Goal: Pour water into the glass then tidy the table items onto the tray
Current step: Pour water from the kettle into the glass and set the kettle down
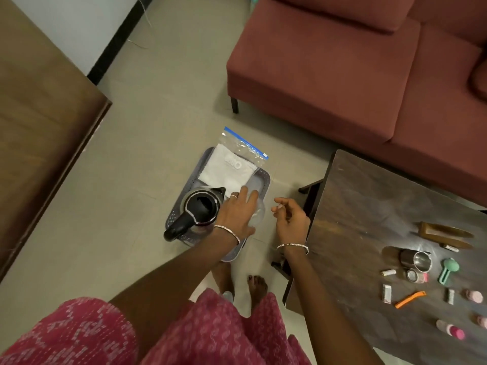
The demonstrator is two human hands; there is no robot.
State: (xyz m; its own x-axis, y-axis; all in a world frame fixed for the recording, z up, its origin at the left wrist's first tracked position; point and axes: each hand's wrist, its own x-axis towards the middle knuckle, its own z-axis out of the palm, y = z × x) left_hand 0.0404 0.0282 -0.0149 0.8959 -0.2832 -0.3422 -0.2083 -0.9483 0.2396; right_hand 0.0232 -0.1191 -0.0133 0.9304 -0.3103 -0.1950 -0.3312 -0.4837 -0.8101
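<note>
A grey perforated tray point(264, 180) lies on the floor. On it stand a black kettle point(201, 206) with its lid open and a clear zip bag point(237, 164) holding white cloth. My left hand point(237, 213) reaches over the tray's right side and grips a clear glass point(260, 212) between thumb and fingers; my hand hides most of the glass. My right hand point(291, 218) hovers just right of the tray with loosely curled fingers and holds nothing that I can see. Whether there is water in the glass cannot be made out.
A dark wooden table point(369, 206) stands at the right with a steel mug point(417, 260), batteries, an orange tool point(409, 299), a green object point(449, 270), pink items and a wooden box point(442, 233). A maroon sofa point(342, 61) is behind; a brown cabinet point(39, 114) at left.
</note>
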